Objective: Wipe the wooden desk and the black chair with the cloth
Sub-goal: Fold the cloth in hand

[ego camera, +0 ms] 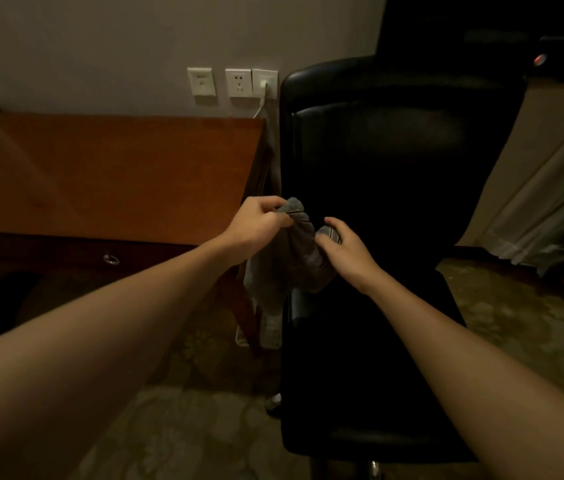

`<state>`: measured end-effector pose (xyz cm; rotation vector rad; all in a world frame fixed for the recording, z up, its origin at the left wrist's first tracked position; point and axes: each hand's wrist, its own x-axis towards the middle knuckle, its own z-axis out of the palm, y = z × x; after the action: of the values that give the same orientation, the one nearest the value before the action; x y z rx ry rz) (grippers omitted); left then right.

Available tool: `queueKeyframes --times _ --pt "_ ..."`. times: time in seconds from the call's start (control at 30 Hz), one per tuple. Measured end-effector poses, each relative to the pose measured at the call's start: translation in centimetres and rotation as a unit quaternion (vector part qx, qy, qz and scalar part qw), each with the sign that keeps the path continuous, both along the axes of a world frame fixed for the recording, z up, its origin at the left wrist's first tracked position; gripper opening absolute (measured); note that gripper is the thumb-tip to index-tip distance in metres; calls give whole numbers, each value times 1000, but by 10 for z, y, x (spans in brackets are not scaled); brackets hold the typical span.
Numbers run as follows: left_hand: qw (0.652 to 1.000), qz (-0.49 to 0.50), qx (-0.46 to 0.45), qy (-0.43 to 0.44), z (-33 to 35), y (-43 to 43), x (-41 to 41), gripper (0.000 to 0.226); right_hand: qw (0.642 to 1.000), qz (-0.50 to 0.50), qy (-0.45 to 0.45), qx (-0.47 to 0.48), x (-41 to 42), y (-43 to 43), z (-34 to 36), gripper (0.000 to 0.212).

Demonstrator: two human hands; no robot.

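Observation:
A grey cloth [282,268] hangs between my two hands, above the gap between the desk and the chair. My left hand [256,228] pinches its upper edge near the desk's right corner. My right hand [344,249] grips another part of the cloth over the chair's seat. The wooden desk [117,174] fills the left half of the view, against the wall. The black chair [377,188] stands to its right, its backrest upright and its seat [370,358] stretching toward me.
Wall sockets [239,83] with a white plug and cable sit above the desk's far right corner. A drawer ring pull [111,259] shows on the desk front. Pale curtains [543,216] hang at the right. Patterned carpet [187,427] covers the floor.

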<state>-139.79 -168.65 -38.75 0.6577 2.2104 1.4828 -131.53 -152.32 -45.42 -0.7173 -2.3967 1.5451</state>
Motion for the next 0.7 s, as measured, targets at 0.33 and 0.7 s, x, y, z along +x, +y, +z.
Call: queueKeyframes --times 0.33,0.7 --pt "967 -97 -185 146 164 -3 0 35 852 228 -256 395 -6 22 210 78" --pt "957 -67 -191 210 266 -25 31 28 910 353 -95 194 -5 1 330 52"
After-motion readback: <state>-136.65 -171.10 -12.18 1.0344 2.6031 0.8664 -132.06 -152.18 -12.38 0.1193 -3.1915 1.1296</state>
